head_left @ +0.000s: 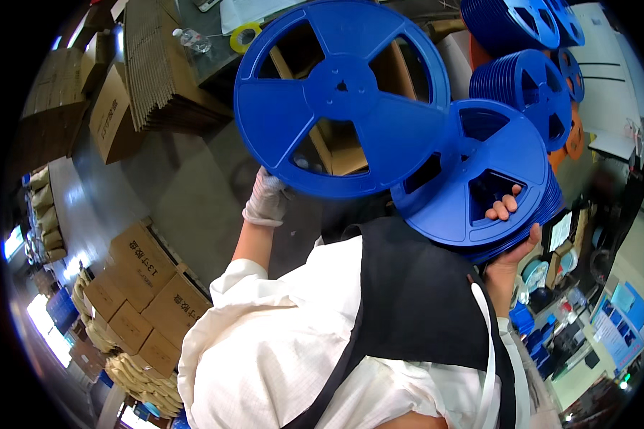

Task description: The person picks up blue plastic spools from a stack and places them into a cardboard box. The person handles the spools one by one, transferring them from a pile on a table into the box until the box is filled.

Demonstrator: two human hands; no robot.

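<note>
A large blue plastic reel (358,104) with wedge-shaped windows is held up before me, face toward me. My left hand (267,196), in a whitish glove, grips its lower left rim; the fingertips are hidden behind it. To the right, a stack of similar blue reels (451,204) rests tilted against my black apron. My bare right hand (511,239) clasps that stack, with fingers showing through a window of the front reel and the thumb by the outer edge. The large reel overlaps the stack's upper left part. Through its windows shows an open cardboard box (347,151).
More stacked blue reels (519,93) stand at the far right, with orange reels (574,136) beside them. A bottle (193,41) and a yellow tape roll (245,37) lie on the far table. Flattened cardboard (154,64) and closed cartons (147,268) are on the left.
</note>
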